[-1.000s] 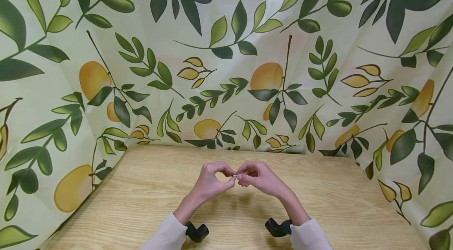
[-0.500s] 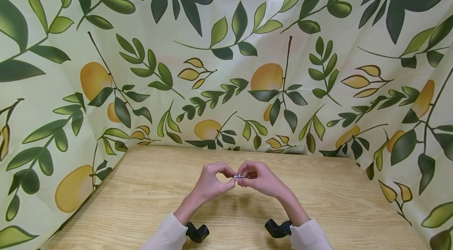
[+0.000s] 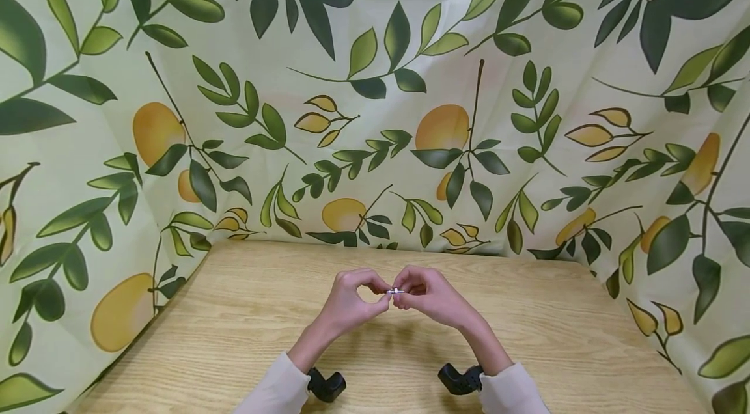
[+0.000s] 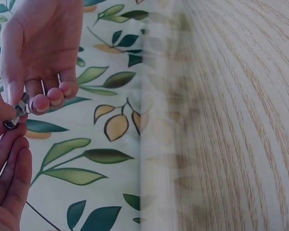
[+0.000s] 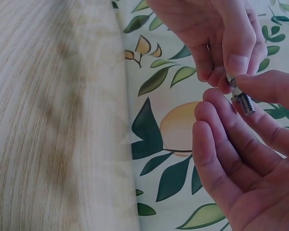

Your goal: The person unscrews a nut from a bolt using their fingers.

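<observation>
Above the table, both hands meet fingertip to fingertip at a small silver bolt (image 3: 396, 291). My left hand (image 3: 350, 297) pinches one end of it between thumb and index finger. On the other side, my right hand (image 3: 432, 294) has its thumb and index finger at the nut (image 5: 236, 92) on the shaft. The threaded end of the bolt (image 5: 247, 106) sticks out past the right fingertips in the right wrist view. Metal facets of the nut (image 4: 22, 104) show between the fingers in the left wrist view. The left fingers cover the bolt's other end.
A light wood-grain table (image 3: 258, 323) lies below the hands. Around it on three sides hangs a cloth (image 3: 363, 134) printed with leaves and fruit. Black wrist mounts (image 3: 327, 385) stick out by both sleeves.
The right fingers have shifted slightly around the metal piece, so more of the bolt shows than one second ago. The left hand stays almost still.
</observation>
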### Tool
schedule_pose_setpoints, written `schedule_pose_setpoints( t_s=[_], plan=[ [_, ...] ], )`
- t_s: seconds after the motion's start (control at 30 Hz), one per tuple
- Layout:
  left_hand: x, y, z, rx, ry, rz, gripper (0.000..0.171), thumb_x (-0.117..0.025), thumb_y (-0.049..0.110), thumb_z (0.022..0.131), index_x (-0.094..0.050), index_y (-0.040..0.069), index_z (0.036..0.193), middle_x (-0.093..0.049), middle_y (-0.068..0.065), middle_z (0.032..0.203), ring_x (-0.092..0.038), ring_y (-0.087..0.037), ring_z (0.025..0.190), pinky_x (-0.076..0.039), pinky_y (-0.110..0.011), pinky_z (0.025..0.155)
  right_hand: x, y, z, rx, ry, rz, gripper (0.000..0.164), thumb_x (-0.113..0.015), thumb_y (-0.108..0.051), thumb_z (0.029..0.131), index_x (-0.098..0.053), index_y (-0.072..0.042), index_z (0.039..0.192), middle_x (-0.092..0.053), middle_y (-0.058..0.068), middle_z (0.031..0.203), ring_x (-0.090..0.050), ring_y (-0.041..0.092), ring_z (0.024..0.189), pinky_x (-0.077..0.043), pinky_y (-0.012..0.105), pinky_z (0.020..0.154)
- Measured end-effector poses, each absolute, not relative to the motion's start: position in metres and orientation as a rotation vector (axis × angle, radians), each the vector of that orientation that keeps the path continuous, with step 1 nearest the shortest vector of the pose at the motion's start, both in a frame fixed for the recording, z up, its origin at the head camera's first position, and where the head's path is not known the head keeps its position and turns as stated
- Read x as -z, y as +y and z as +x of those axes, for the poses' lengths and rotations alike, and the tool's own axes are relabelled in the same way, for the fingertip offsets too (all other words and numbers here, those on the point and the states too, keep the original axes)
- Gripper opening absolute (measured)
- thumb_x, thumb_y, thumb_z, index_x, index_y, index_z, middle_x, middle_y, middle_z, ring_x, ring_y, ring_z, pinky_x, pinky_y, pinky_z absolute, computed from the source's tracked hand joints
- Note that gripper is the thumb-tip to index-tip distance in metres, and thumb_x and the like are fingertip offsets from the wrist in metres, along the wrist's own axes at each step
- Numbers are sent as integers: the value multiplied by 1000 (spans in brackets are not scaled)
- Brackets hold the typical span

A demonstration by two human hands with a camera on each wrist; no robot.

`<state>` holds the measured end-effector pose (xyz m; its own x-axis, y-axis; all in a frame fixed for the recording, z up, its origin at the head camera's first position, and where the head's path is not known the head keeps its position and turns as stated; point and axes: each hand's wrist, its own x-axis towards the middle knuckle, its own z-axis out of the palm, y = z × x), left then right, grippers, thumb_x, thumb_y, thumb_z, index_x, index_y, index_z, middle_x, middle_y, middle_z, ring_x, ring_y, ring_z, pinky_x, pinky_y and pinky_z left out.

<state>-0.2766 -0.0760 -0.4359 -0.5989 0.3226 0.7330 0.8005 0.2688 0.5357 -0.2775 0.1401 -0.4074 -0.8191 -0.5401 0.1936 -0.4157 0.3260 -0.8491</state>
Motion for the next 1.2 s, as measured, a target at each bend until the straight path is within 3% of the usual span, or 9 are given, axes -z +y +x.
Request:
schedule_pose_setpoints(
  t_s=[0.27,0.57,0.67,0.83,0.93,1.2],
  plan=[
    [436,-76,-275,1302,-2057,-1032,17,-79,-2,77,-77,14,83,-76,2,79,-70,-20,72,-58,-24,71,407,139,-276,1506,2456,-898,18,-71,-10,91,-66,0,106,-73,17,89,-69,20,78,-58,27,70],
    [436,-76,-276,1294,-2054,-1022,16,-80,-1,79,-78,15,83,-76,3,79,-70,-19,72,-61,-33,69,408,142,-279,1482,2483,-860,16,-66,-18,97,-74,-5,104,-75,17,92,-71,20,81,-61,37,78],
    [435,-76,-276,1293,-2056,-1024,17,-80,-1,78,-78,15,84,-76,3,79,-69,-17,72,-60,-32,70,408,142,-279,1492,2493,-873,14,-68,-17,96,-74,-6,102,-75,12,90,-71,24,81,-60,33,76],
    [435,-77,-276,1283,-2047,-1021,17,-80,-1,77,-77,14,83,-76,3,78,-66,-5,74,-58,-25,70,410,140,-279,1504,2519,-909,14,-73,-14,93,-71,-3,101,-73,8,89,-69,16,79,-58,24,72],
    [435,-77,-276,1285,-2044,-1022,17,-80,-1,77,-77,14,82,-76,4,78,-67,-8,73,-58,-25,70,411,139,-280,1503,2521,-905,16,-73,-13,92,-69,-2,103,-73,9,89,-68,12,79,-58,24,71],
    [433,-77,-275,1284,-2049,-1013,15,-80,0,78,-77,14,83,-76,3,79,-66,-3,74,-60,-29,69,409,142,-280,1482,2469,-894,24,-64,-21,101,-72,0,109,-77,14,92,-72,12,79,-63,41,79]
  ],
)
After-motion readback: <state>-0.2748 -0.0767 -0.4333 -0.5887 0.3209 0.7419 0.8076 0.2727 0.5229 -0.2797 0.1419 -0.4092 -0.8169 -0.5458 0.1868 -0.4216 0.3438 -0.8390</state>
